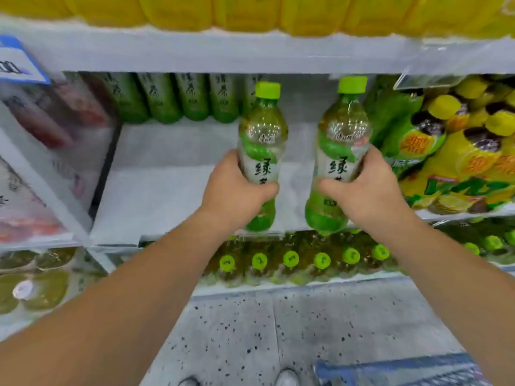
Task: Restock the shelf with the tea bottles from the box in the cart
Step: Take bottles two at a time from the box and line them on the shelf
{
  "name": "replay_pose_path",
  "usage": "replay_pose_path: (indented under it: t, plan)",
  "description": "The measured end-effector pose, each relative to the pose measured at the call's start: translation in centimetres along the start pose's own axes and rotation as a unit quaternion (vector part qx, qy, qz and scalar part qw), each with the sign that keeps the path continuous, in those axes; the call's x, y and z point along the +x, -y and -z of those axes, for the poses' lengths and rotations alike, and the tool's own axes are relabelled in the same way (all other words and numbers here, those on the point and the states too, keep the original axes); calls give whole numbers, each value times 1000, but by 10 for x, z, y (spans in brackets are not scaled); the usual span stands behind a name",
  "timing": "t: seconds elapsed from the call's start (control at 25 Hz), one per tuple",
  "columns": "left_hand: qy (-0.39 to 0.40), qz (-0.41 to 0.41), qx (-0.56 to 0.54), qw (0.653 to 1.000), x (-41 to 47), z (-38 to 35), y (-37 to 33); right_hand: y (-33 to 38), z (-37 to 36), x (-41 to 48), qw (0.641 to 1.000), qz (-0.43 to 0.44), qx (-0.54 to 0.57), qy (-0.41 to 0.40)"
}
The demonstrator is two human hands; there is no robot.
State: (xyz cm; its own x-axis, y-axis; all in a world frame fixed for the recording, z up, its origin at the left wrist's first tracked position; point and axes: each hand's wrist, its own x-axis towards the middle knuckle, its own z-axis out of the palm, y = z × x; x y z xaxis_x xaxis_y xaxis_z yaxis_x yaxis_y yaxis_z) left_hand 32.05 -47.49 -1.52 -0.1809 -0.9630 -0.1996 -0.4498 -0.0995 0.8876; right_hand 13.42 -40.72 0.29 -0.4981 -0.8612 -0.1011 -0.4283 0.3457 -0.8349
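My left hand (pixel 235 190) grips a green-capped tea bottle (pixel 262 132) around its label, upright, over the front part of the white shelf (pixel 156 190). My right hand (pixel 367 190) grips a second, matching tea bottle (pixel 344 129) the same way, a little to the right. Both bottles are held above the shelf's front edge. At the back of that shelf stands a row of green tea bottles (pixel 178 98). The box and most of the cart are out of view; only a blue cart corner (pixel 395 371) shows at bottom right.
Yellow-capped lemon tea bottles (pixel 457 151) fill the shelf section to the right. Red-labelled packs (pixel 50 126) sit behind a divider on the left. The shelf below holds green-capped bottles (pixel 292 260). Yellow packs (pixel 250 12) line the shelf above. Speckled floor lies underfoot.
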Motion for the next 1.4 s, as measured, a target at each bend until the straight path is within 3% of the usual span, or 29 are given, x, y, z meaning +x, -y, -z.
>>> replay_pose_path:
  t: [0.28, 0.56, 0.72, 0.92, 1.24, 1.4]
  plan:
    - [-29, -65, -54, 996, 46, -37, 12, -51, -15, 34, 991, 97, 84, -42]
    - [-16, -131, -65, 989, 57, -49, 19, -67, -24, 39, 986, 122, 108, -43]
    - [-14, -122, -20, 992, 57, -53, 38, -77, -31, 37, 985, 118, 119, -36]
    - [-40, -121, 34, 991, 59, -59, 53, -99, -49, 30, 992, 97, -6, -76]
    - [-115, -137, 68, 982, 131, -86, 25, -62, -68, 120, 992, 57, 21, -108]
    - [-133, -97, 78, 983, 167, -102, 6, -63, -76, 165, 989, 50, 46, -130]
